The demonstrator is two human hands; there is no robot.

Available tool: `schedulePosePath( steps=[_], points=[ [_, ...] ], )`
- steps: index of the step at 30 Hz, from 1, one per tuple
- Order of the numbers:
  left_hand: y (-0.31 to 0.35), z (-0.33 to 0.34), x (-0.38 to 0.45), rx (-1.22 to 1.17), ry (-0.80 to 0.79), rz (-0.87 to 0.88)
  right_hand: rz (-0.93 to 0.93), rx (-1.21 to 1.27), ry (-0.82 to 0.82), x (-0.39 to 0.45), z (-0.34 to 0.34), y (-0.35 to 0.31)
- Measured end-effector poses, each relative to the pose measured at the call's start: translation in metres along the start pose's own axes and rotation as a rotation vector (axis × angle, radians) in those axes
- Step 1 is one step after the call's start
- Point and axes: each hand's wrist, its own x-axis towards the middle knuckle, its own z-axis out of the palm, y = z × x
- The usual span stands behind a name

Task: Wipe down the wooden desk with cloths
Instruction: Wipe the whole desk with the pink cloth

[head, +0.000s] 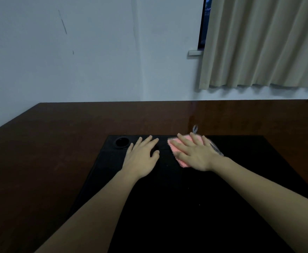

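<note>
I see a pale wall (76, 61) filling the upper part of the head view, with a beige curtain (262, 42) hanging at the upper right over a dark sliver of window (203, 24). Below it the wooden desk (49, 143) runs dark brown and glossy from edge to edge. A large black mat (167, 207) lies on the desk in the middle, reaching down to the bottom of the view, and a round black recess (121, 142) sits in its far left corner.

My two bare forearms reach in from below over the mat. My left hand (141, 157) lies palm down on the mat near its far edge, fingers straight and slightly spread, holding nothing. My right hand (193, 153) is just beside it, also palm down with fingers straight and spread, pressing flat on a pink cloth (181, 162).

The cloth lies on the mat near its far edge, mostly covered by the hand, with pink showing at the fingertips and under the thumb side. A grey patterned edge (216, 149) peeks out on the hand's right, and a small grey loop (195, 129) sticks out beyond the fingers onto the wood.
</note>
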Motion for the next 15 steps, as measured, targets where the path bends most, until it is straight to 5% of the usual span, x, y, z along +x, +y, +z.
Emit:
schedulePosePath(
  steps=[6, 15],
  points=[
    [-0.027, -0.022, -0.008, 0.072, 0.020, -0.066, -0.247, 0.005, -0.027, -0.073, 0.016, -0.025],
    [-0.074, -0.036, -0.002, 0.150, -0.123, -0.121, -0.063, 0.012, 0.030, 0.026, 0.000, -0.012]
  ],
)
